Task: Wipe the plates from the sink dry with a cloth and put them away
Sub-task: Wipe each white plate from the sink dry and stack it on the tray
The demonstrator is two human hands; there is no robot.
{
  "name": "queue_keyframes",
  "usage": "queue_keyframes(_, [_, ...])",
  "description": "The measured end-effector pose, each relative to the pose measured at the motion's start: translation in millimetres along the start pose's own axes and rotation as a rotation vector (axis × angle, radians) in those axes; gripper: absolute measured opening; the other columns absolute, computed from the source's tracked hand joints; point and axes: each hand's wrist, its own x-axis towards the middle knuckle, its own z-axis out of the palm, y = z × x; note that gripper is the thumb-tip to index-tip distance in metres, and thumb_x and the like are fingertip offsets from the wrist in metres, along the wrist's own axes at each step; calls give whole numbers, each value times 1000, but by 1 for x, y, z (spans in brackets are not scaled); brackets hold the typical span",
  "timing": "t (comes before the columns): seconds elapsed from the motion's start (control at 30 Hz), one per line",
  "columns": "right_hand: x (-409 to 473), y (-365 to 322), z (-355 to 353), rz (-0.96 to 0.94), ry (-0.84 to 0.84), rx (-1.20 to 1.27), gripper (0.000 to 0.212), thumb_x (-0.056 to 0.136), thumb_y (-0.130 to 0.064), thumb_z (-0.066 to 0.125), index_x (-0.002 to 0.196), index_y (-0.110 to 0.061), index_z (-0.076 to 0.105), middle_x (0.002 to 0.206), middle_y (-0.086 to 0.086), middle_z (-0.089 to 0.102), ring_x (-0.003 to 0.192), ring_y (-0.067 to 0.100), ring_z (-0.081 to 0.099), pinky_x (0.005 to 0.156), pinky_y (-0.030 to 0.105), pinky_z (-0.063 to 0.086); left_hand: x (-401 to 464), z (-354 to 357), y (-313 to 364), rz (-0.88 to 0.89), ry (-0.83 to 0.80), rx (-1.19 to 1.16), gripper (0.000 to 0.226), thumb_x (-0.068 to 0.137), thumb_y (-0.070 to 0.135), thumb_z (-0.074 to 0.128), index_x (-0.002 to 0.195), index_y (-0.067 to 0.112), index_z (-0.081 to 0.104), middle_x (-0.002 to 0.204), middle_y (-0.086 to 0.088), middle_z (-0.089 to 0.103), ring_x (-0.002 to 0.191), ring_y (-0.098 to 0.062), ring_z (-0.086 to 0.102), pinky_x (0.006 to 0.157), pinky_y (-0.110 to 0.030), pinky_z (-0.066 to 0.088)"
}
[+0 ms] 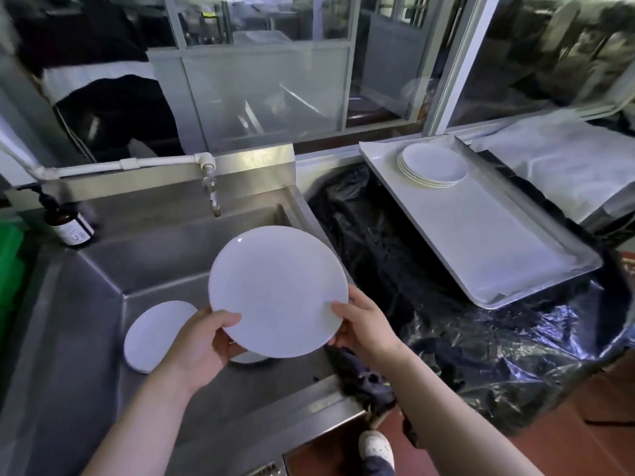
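Steel sink (103, 269) sits low under the hands. Left hand (202, 341) and right hand (364, 324) each pinch the rim of one white plate (275, 290), thumbs on top, so it stays level above the basin. Dark cloth (360, 376) hangs on the sink's front corner, right below. Another plate (154, 334) waits inside. Off to the right, well apart, a tray (481, 235) holds stacked plates (433, 164), with lots of bare room.

Commercial kitchen — deep steel sink (165, 269), metal tray (498, 235), stacked plates (433, 164).
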Motion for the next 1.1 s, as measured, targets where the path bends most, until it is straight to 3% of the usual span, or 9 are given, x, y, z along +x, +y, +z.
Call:
queue_keyframes(0.1, [19,-20,-41,-24,10,21,29,93,-5,50,118,-15,58,70,9,63,49,23,57,43,24,45,32,39,-1,-1,19,30,25,94,15,51,117,10,61,107,-9,73,88,-23,72,60,-32,59])
queue_keyframes(0.23, [48,-51,-121,-35,67,51,33,82,-16,59,114,-19,62,73,11,65,51,24,58,44,26,45,78,104,-10,20,21,-3,38,87,29,55,119,9,61,100,-15,72,80,-25,71,63,-35,60])
queue_keyframes(0.37, [77,-86,-203,-59,144,26,25,80,-24,61,104,-28,68,70,10,63,54,24,58,47,29,44,127,163,-12,45,36,15,39,87,30,52,123,15,59,108,-11,72,88,-25,72,66,-31,60])
queue_keyframes(0.47, [95,-110,-252,-76,212,75,26,81,-21,60,106,-21,66,63,9,59,51,22,56,45,27,43,163,197,-12,72,75,39,33,95,28,46,124,16,58,113,-10,71,96,-25,71,69,-30,59])
queue_keyframes(0.63, [128,-143,-316,-101,320,94,24,85,-20,57,108,-14,61,71,8,59,57,21,57,50,28,45,213,242,-10,100,117,143,27,102,18,41,121,14,59,109,-11,72,98,-26,70,82,-38,52])
queue_keyframes(0.83, [187,-177,-357,-107,530,131,14,91,-11,49,102,-16,58,66,6,60,51,17,58,46,24,43,248,289,-5,209,160,508,26,99,11,47,115,24,63,106,2,74,98,-14,70,84,-30,53])
queue_keyframes(0.97, [229,-195,-376,-86,612,166,18,93,-13,49,111,-14,53,61,3,62,48,12,61,43,20,45,273,307,1,276,177,823,33,97,6,50,122,25,60,118,9,66,107,-6,61,86,-19,46])
queue_keyframes(1.03, [249,-201,-383,-80,638,172,24,94,-12,47,118,-13,51,65,5,62,45,11,61,42,18,46,285,310,0,304,174,984,37,96,5,51,127,24,58,127,7,60,117,-10,56,92,-18,40])
queue_keyframes(1.1, [266,-205,-388,-75,650,179,26,95,-12,46,121,-12,51,72,9,63,45,11,61,42,18,46,294,310,-1,300,171,1151,40,96,10,53,132,28,55,137,8,52,127,-19,51,99,-26,39])
